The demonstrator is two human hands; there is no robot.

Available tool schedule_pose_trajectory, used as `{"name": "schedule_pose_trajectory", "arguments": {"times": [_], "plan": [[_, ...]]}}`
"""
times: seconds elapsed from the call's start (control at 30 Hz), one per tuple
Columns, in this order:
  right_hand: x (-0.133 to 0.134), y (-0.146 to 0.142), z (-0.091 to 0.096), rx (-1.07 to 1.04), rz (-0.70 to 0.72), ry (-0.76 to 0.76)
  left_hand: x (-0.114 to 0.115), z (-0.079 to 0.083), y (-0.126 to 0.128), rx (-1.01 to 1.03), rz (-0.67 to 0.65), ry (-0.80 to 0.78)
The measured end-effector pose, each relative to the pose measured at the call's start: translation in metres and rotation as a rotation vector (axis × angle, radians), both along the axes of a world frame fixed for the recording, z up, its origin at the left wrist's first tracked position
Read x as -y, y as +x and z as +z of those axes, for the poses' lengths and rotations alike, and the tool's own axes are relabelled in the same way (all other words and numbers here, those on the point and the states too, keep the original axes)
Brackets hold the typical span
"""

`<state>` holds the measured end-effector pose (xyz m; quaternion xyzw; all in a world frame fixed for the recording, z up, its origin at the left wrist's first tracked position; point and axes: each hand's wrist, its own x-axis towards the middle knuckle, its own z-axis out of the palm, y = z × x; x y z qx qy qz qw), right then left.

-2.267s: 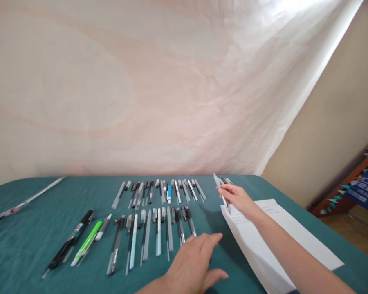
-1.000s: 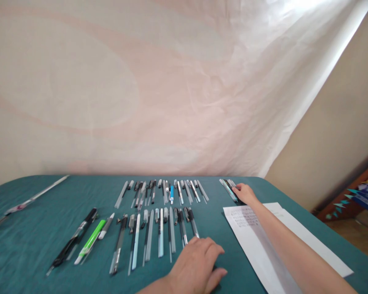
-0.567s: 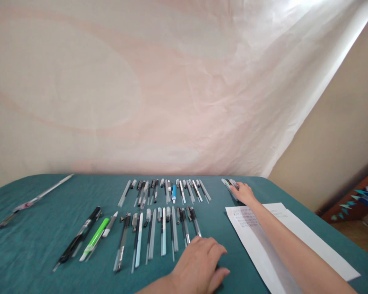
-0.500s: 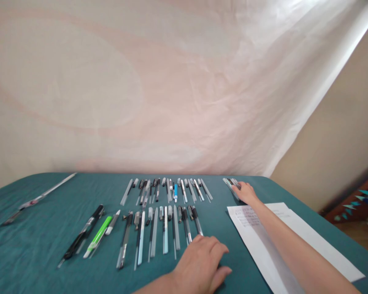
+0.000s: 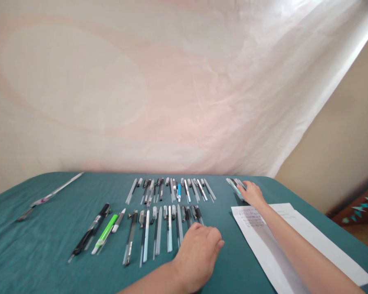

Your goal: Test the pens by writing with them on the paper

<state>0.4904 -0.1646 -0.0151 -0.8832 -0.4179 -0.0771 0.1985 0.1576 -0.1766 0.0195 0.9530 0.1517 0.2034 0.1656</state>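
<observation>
Right now the small cluster of pens [image 5: 236, 187] lies at the far right of the teal table [image 5: 43, 261], well apart from the two long pen rows [image 5: 168, 212]. Our right hand [image 5: 253, 194] rests beside it, fingers extended and touching the cluster's near edge; we cannot tell whether any pen is actually pinched. Our left hand [image 5: 198, 255] lies palm down, fingers loosely curled and holding nothing, just beside the right end of the near row. A printed sheet [image 5: 306, 241] sits under our right forearm. As we judge it, a careless sweep of the right hand could roll those round barrels towards the table's far edge, and the left hand could nudge the near row crooked.
</observation>
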Motion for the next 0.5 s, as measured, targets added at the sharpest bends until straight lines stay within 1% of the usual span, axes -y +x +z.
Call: {"name": "schedule_pose_trajectory", "arguments": {"times": [0.07,0.13,0.17,0.2,0.23,0.27,0.3,0.37,0.43,0.5], "plan": [[0.003,-0.022,0.006,0.006,0.061,0.026,-0.008,0.000,0.001,0.045,0.099,-0.064],[0.007,-0.055,0.009,-0.014,0.158,0.038,-0.017,-0.002,0.002,0.116,0.216,-0.179],[0.010,-0.074,0.010,-0.044,0.237,0.035,-0.022,-0.003,0.003,0.172,0.271,-0.261],[0.013,-0.094,0.011,-0.129,0.371,0.038,-0.027,-0.005,0.003,0.227,0.302,-0.351],[0.017,-0.115,0.012,-0.211,0.472,0.036,-0.031,-0.007,0.003,0.275,0.330,-0.435],[0.022,-0.134,0.012,-0.269,0.545,0.028,-0.034,-0.008,0.004,0.325,0.343,-0.514],[0.026,-0.151,0.012,-0.304,0.582,0.004,-0.037,-0.009,0.004,0.377,0.354,-0.584],[0.033,-0.179,0.013,-0.319,0.595,-0.043,-0.039,-0.010,0.004,0.492,0.363,-0.701],[0.038,-0.194,0.013,-0.308,0.591,-0.088,-0.038,-0.010,0.004,0.599,0.343,-0.790],[0.041,-0.200,0.013,-0.283,0.580,-0.115,-0.037,-0.009,0.003,0.680,0.303,-0.842]]}}
